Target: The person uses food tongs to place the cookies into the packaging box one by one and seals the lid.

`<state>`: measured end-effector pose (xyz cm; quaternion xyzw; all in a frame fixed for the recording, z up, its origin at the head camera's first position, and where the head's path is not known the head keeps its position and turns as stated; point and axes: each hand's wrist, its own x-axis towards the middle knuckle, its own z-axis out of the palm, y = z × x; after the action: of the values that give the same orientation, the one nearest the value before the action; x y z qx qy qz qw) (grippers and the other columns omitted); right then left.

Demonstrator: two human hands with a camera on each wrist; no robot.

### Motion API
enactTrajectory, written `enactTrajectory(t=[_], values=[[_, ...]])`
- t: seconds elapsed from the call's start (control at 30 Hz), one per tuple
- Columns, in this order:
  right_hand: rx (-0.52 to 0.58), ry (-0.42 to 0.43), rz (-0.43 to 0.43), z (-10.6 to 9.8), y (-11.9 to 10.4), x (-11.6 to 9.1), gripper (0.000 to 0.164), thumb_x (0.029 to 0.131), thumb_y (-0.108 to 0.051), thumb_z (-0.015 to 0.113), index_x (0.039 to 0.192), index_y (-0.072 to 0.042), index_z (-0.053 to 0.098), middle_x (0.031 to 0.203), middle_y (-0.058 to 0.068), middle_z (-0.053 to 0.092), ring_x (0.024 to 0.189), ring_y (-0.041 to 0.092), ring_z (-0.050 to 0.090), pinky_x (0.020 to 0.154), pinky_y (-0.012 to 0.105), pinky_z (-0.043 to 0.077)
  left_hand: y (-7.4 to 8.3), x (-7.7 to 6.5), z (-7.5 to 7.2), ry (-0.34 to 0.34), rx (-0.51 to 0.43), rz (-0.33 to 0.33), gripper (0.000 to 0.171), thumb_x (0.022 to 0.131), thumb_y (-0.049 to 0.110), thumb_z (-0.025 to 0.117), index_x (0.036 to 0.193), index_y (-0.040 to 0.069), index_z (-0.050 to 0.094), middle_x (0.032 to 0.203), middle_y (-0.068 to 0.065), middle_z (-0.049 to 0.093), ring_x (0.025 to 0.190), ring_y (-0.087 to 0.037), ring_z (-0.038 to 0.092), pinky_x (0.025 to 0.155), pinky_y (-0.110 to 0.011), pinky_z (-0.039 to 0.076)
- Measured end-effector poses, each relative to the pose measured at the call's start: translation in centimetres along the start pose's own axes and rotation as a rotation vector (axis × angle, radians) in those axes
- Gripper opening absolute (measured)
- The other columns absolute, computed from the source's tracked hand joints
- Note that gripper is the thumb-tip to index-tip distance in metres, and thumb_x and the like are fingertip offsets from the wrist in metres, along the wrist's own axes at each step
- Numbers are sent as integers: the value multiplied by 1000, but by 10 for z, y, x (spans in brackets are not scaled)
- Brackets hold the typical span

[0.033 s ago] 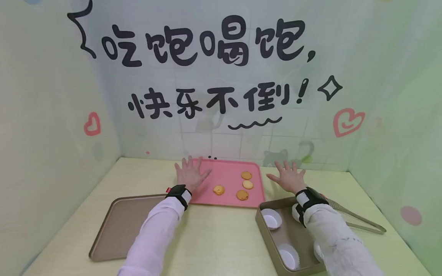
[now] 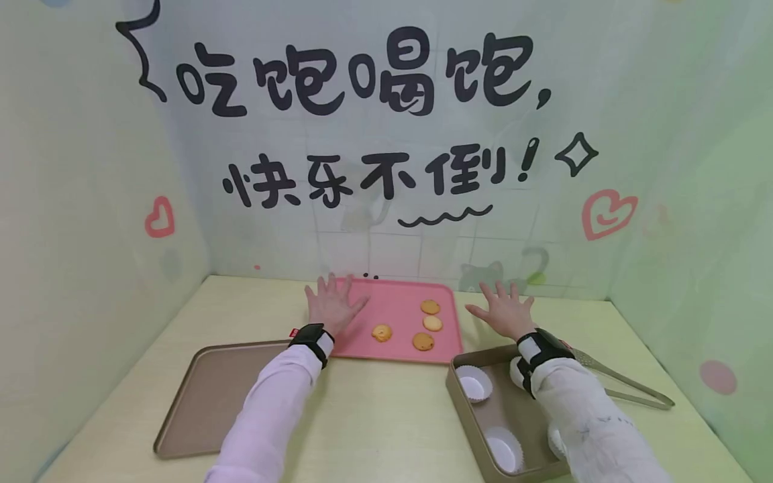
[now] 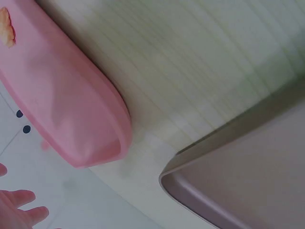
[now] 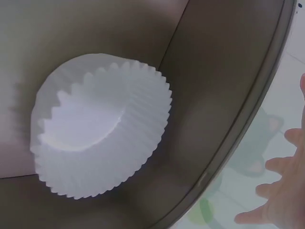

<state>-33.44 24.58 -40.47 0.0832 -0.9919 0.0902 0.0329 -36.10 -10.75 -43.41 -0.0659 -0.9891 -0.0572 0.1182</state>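
My left hand (image 2: 331, 308), fingers spread, is over the left end of the pink tray (image 2: 392, 295) and holds nothing. Four would be several: several round cookies (image 2: 423, 341) lie on the tray's right half. With its fingers also spread, my right hand (image 2: 506, 312) hovers past the far rim of the deep brown baking pan (image 2: 461, 409), holding nothing. White paper baking cups (image 2: 504, 449) sit inside that pan, partly hidden by my right sleeve. The right wrist view shows one fluted paper cup (image 4: 143, 100) in the pan's corner.
A shallow brown baking tray (image 2: 211, 396) lies at the left, partly under my left forearm in the head view. Metal tongs (image 2: 631, 379) rest right of the pan, partly behind my right arm. Printed walls (image 2: 386, 248) enclose the table's back and sides.
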Motion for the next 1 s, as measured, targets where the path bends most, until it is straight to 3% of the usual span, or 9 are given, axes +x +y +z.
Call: enactTrajectory(t=[0.23, 0.33, 0.43, 0.57, 0.67, 0.83, 1.0], values=[[9, -14, 0, -5, 8, -7, 71, 97, -52, 46, 144, 0, 38, 145, 34, 31, 134, 59, 17, 94, 78, 15, 5, -2, -1, 34, -21, 29, 76, 95, 63, 40, 151, 12, 32, 143, -27, 39, 133, -48, 31, 103, -67, 21], [21, -16, -14, -11, 13, -12, 67, 98, -50, 46, 141, 2, 41, 141, 35, 37, 131, 59, 24, 93, 76, 22, 10, -4, -1, 65, -45, 48, 73, 95, 60, 43, 147, 9, 38, 137, -27, 46, 130, -47, 35, 101, -66, 24], [38, -17, -60, -19, 17, -18, 62, 99, -43, 48, 136, 6, 45, 134, 35, 44, 125, 58, 35, 89, 72, 33, 20, -4, -1, 104, -47, 98, 65, 95, 57, 45, 136, 7, 50, 120, -23, 58, 119, -42, 48, 98, -60, 33], [68, -30, -151, -30, 25, -27, 52, 100, -32, 51, 125, 13, 52, 123, 35, 54, 113, 53, 49, 87, 62, 42, 44, -7, -5, 64, -72, 179, 65, 98, 56, 41, 136, 4, 49, 125, -21, 57, 121, -40, 48, 99, -54, 36], [125, -89, -189, -36, 35, -33, 48, 101, -29, 50, 120, 15, 54, 117, 34, 57, 109, 49, 54, 90, 56, 43, 68, -13, -11, 5, -113, 239, 69, 99, 55, 39, 144, 3, 40, 139, -21, 47, 128, -39, 42, 100, -54, 36], [218, -233, -181, -43, 52, -47, 51, 102, -32, 48, 122, 14, 54, 117, 31, 58, 109, 46, 55, 89, 53, 44, 110, -29, -19, -23, -157, 379, 60, 99, 52, 42, 138, 6, 46, 127, -16, 53, 115, -32, 51, 89, -49, 46], [254, -312, -151, -44, 66, -63, 47, 99, -34, 53, 119, 8, 58, 113, 23, 62, 107, 42, 58, 88, 52, 45, 143, -46, -16, -53, -86, 495, 55, 99, 56, 39, 128, 10, 50, 120, -12, 56, 105, -28, 56, 75, -41, 51]])
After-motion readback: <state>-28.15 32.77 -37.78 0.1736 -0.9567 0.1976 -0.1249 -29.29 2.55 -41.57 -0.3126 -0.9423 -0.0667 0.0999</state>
